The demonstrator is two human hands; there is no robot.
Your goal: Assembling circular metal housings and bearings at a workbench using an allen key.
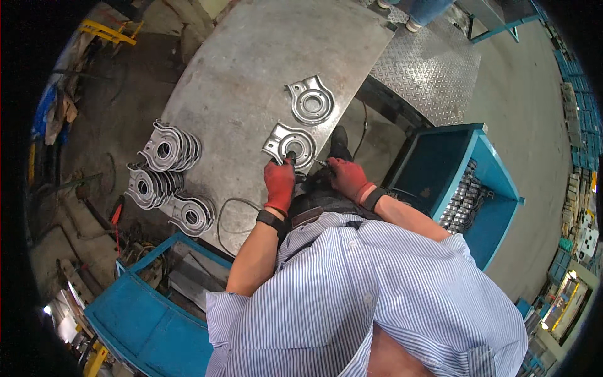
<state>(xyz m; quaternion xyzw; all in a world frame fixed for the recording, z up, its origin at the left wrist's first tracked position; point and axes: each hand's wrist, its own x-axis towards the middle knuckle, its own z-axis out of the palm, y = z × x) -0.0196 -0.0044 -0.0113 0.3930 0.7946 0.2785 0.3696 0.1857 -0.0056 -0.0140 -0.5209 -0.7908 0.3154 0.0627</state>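
Note:
My left hand [280, 184], in a red glove with dark fingertips, grips the near edge of a stamped metal plate [295, 139]. One finger reaches into the plate's round centre, and the plate lies at the table's right edge. My right hand [350, 178], also red-gloved, is closed just right of the plate. A small thin metal tip sticks out of its fingers toward the plate; the rest is hidden in the glove. A second plate [312, 100] of the same shape lies farther up the steel table [251, 69].
Stacks of like plates [164, 149] stand at the table's left edge, with a nearer plate [192, 215] beside them. A thin cable [221, 217] loops near my left wrist. A blue bin [496, 188] of small metal parts is at right; a blue frame [151, 314] is at lower left.

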